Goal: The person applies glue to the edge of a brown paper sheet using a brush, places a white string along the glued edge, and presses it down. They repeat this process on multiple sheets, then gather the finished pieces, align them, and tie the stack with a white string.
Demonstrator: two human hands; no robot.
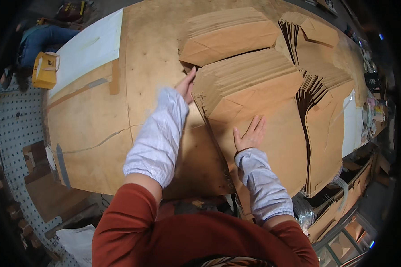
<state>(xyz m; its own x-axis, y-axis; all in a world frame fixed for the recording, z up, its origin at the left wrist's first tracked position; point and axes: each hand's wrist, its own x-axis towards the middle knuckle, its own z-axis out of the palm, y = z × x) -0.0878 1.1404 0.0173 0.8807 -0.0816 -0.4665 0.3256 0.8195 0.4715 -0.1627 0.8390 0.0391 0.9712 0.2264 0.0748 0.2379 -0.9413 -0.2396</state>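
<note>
A fanned stack of brown paper bags (pixel 254 82) lies in front of me on the wooden table, its folded bottoms overlapping in steps. My left hand (pixel 186 85) is against the stack's left edge with the fingers stretched out, partly behind the bags at the tips. My right hand (pixel 250 133) rests flat on the top bag, just below its folded bottom, fingers spread. Neither hand grips anything that I can see. Beyond this stack lies another row of brown bags (pixel 229 42). White sleeve covers reach from both wrists over my forearms.
More fanned bags (pixel 327 95) lie to the right, with a further stack (pixel 314 33) behind them. A white sheet (pixel 91 44) is taped to the table (pixel 156 53) at the far left, near a yellow container (pixel 45 70). Clear plastic wrapping (pixel 305 211) hangs at the near right edge.
</note>
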